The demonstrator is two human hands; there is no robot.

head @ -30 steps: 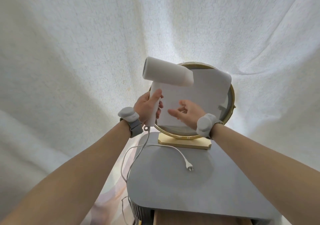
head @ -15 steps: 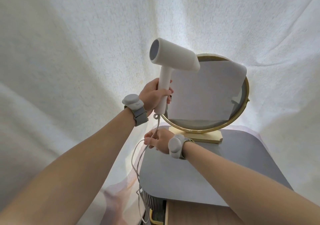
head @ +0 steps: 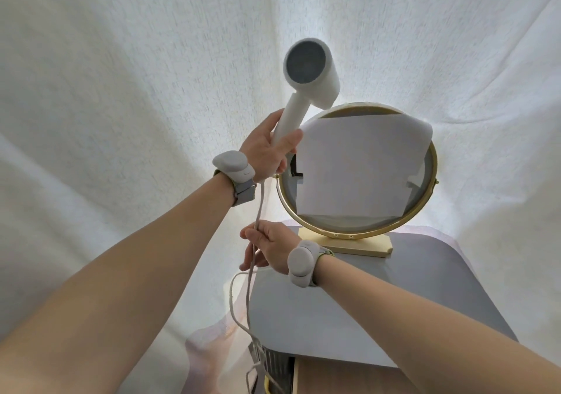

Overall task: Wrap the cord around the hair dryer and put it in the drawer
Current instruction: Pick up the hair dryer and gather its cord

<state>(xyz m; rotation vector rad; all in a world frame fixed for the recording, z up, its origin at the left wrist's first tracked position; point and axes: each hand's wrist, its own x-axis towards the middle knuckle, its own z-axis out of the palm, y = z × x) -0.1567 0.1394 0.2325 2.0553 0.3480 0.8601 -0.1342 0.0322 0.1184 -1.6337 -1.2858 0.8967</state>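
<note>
A white hair dryer (head: 311,73) is held up high, its round grey end facing me. My left hand (head: 267,147) is closed around the lower part of its handle. The pale cord (head: 256,211) drops straight from the handle's bottom into my right hand (head: 268,246), which pinches it just left of the cabinet top. Below that hand the cord loops and hangs down past the cabinet's left side. The plug is out of sight. A wooden drawer front (head: 343,377) shows at the bottom edge; whether it is open I cannot tell.
A grey cabinet top (head: 364,302) stands below my right arm. On its far edge sits a round gold-framed mirror (head: 358,175) on a wooden base, covered by white paper. White cloth (head: 121,90) hangs all around behind.
My left hand lifted the dryer higher and turned its end toward me. My right hand dropped from beside the handle, took the cord and now holds it taut. The plug left the cabinet top.
</note>
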